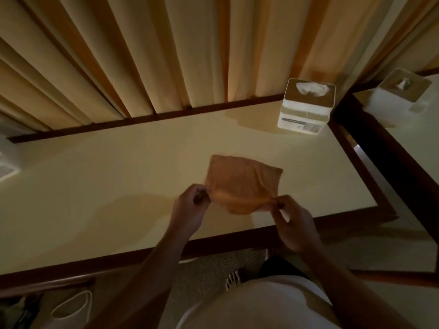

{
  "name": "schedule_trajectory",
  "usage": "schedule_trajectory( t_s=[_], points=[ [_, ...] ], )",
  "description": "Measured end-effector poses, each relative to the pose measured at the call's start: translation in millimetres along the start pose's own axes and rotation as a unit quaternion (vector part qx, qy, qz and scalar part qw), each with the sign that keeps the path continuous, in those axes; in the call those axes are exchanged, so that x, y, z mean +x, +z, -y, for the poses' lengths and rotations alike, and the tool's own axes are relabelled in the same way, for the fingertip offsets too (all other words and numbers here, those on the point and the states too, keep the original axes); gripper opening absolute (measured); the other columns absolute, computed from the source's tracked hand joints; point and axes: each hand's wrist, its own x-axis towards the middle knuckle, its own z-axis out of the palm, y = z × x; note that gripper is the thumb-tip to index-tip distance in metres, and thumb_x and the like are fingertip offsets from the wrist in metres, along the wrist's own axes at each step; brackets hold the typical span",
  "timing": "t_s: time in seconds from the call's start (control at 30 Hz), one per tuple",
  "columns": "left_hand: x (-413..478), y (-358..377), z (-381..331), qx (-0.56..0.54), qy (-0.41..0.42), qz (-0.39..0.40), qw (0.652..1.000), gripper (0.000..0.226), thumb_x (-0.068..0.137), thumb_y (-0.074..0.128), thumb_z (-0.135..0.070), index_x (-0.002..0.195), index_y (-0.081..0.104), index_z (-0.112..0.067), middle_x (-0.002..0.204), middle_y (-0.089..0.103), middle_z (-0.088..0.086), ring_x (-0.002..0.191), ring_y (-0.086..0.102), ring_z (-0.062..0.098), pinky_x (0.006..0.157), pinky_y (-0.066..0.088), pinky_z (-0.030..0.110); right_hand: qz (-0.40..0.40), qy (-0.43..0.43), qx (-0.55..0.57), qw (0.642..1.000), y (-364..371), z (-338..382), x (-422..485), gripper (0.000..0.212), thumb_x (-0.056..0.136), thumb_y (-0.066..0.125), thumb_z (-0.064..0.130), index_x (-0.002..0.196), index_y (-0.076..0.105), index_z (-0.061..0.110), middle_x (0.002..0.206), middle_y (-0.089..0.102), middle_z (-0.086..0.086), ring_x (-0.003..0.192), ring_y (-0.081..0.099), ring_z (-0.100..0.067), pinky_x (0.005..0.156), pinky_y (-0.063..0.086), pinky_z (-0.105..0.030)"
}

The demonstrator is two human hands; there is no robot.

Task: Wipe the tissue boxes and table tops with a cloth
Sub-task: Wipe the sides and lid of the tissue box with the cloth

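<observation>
An orange cloth is stretched just above the cream table top, near its front edge. My left hand pinches the cloth's near left corner. My right hand pinches the near right corner. A white tissue box with a brown top and a tissue poking out stands at the table's far right corner. A second tissue box stands on the neighbouring table to the right.
Pleated tan curtains hang behind the table. The table has a dark wooden frame. A white object sits at the far left edge. A white bag lies on the floor at lower left.
</observation>
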Motion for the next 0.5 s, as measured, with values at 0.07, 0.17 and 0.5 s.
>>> schedule_trajectory(
  t_s=[0.07,0.17,0.5],
  points=[
    [-9.6,-1.6,21.4,0.047,-0.031,0.003,0.998,0.02,0.089,0.077,-0.021,0.09,0.07,-0.04,0.092,0.076,-0.012,0.088,0.071,0.004,0.075,0.051,0.029,0.023,0.027,-0.021,0.999,9.0,-10.2,-9.8,0.006,0.101,0.064,0.025,0.104,0.06,0.028,0.097,0.068,0.012,0.083,0.069,0.001,0.066,0.047,-0.005],
    [-16.5,-9.9,35.7,0.07,-0.038,-0.002,0.997,0.019,0.088,0.08,-0.02,0.093,0.07,-0.036,0.095,0.076,-0.015,0.091,0.069,-0.005,0.075,0.049,0.023,0.001,0.048,-0.037,0.998,10.8,-13.5,-13.0,0.005,0.101,0.066,0.024,0.1,0.062,0.02,0.09,0.065,0.01,0.066,0.065,0.002,0.059,0.046,-0.007],
    [43.3,1.3,10.1,0.105,0.013,-0.017,0.994,0.017,0.097,0.066,-0.013,0.105,0.076,-0.025,0.095,0.075,-0.006,0.091,0.07,0.015,0.074,0.046,0.026,-0.051,0.145,-0.023,0.988,4.3,-13.1,35.4,0.017,0.106,0.054,0.03,0.105,0.066,0.018,0.099,0.07,0.004,0.074,0.065,-0.008,0.057,0.05,-0.032]
  ],
)
